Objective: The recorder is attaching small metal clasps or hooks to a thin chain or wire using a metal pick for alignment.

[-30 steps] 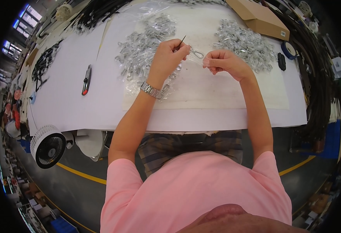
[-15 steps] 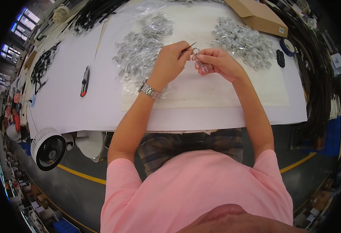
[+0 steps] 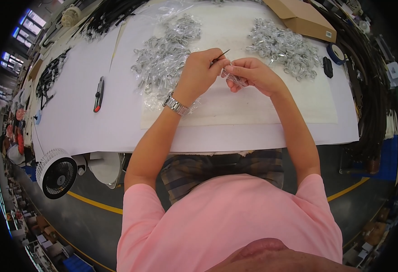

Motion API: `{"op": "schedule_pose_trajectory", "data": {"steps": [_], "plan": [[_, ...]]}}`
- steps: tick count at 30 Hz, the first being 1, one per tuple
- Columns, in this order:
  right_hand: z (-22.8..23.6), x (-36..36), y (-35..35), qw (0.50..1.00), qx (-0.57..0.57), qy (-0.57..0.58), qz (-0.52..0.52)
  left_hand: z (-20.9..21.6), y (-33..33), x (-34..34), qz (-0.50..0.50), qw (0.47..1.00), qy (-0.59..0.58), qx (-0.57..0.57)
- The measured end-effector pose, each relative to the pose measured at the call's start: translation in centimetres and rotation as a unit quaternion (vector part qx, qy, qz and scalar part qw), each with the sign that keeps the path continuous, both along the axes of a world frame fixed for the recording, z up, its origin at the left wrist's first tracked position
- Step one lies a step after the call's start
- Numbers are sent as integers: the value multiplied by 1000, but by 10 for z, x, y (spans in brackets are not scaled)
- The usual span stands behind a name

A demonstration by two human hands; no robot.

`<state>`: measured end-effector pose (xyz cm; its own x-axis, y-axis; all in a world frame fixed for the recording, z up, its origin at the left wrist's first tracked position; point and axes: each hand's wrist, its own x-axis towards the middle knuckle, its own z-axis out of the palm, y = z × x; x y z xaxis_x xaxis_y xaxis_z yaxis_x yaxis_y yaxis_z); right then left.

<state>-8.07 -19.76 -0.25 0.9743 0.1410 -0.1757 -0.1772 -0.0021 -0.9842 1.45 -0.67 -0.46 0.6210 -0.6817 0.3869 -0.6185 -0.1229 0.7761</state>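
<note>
My left hand [image 3: 198, 73], a metal watch on its wrist, pinches a thin dark pointed tool [image 3: 225, 52] whose tip sticks out past the fingers. Its fingertips meet those of my right hand [image 3: 255, 76] above the table. Closed in my right hand is a metal key ring in clear plastic [image 3: 238, 81]; the fingers now cover most of the ring. Left of my hands lies a large heap of plastic-wrapped metal rings [image 3: 162, 53]. Another heap of similar rings [image 3: 283, 51] is spread out to the right.
A utility knife [image 3: 99, 94] lies on the white table [image 3: 72, 122] at left. Beyond the right heap are a cardboard box [image 3: 305, 22], a tape roll [image 3: 336, 53] and a black object [image 3: 327, 68]. Dark straps line the right edge. A fan [image 3: 58, 174] stands at the near left.
My fingertips have come together over the key ring, which showed between them before. The plastic in my right hand has turned slightly. The heaps look the same.
</note>
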Motion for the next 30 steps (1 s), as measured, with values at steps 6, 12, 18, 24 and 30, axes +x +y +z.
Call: {"op": "schedule_pose_trajectory", "data": {"steps": [6,12,18,24,30], "plan": [[-5,1,-2,999,-8,1,31,-4,-2,-4,25,996,-90,7],[-5,5,-9,970,101,-63,-213,4,-1,2,40,992,122,-13],[-22,12,7,965,131,-70,-216,-11,-13,-16,-29,967,247,-63],[-20,9,10,969,122,-85,-199,-17,-7,-4,-108,899,416,-82],[-12,3,12,953,153,-118,-233,-14,-5,-3,-116,905,403,-65]]}}
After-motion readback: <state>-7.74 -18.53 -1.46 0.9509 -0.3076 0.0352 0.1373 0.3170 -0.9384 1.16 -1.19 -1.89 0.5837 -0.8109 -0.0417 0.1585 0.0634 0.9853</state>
